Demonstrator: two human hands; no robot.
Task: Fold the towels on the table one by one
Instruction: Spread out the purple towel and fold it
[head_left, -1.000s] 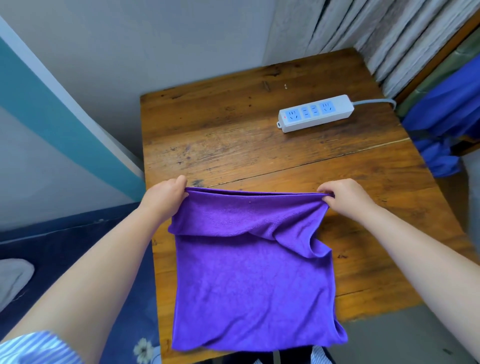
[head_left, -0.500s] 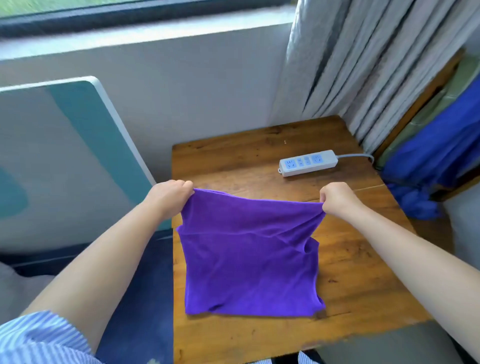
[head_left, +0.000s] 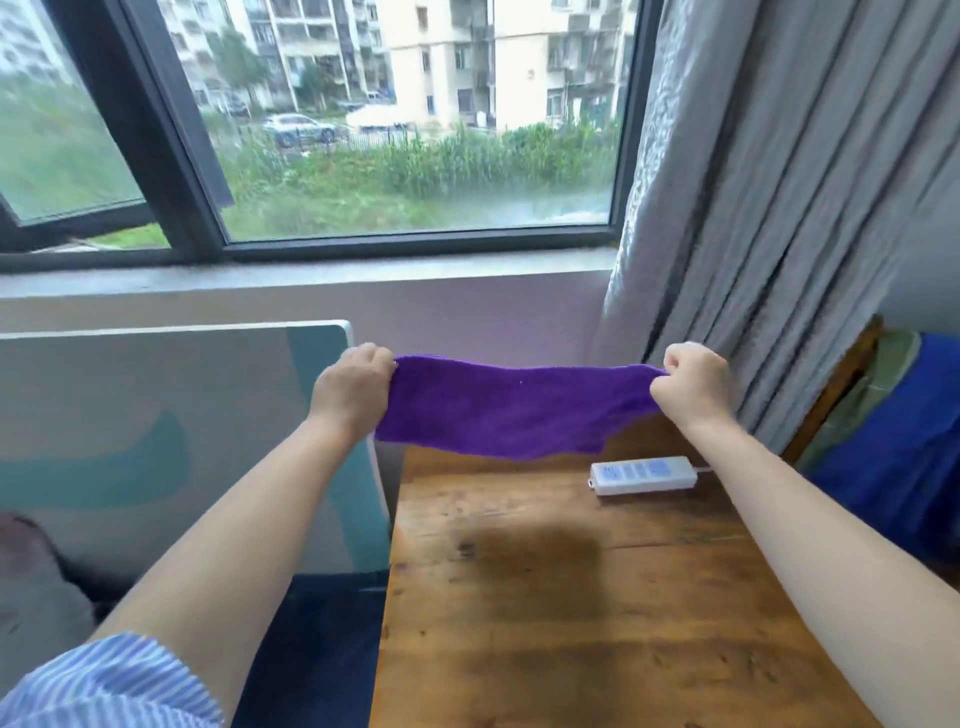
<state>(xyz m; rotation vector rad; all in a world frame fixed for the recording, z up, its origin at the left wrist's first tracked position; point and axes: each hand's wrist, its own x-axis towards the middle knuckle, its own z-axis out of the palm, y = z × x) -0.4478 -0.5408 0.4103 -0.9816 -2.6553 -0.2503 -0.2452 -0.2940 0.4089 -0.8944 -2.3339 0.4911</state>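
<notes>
Towel: I see one purple towel (head_left: 511, 413) held up in the air, stretched between both hands, clear of the wooden table (head_left: 597, 623) and above its far edge. Its lower edge sags in the middle and hangs just over the tabletop's far side; its shadow falls on the wood nearer me.
Left hand: my left hand (head_left: 349, 388) is curled tight and grips the towel's left top corner, so the cloth runs off to its right.
Right hand: my right hand (head_left: 693, 387) is curled too and pinches the right top corner, with the cloth running off to its left.
Table: a white power strip (head_left: 643, 474) lies on the far right part, below the towel's right end and not touching it.
Surroundings: a window (head_left: 363, 130) lies far ahead, a grey curtain (head_left: 753, 208) far right, a teal-and-white panel (head_left: 171, 441) left of the table.
</notes>
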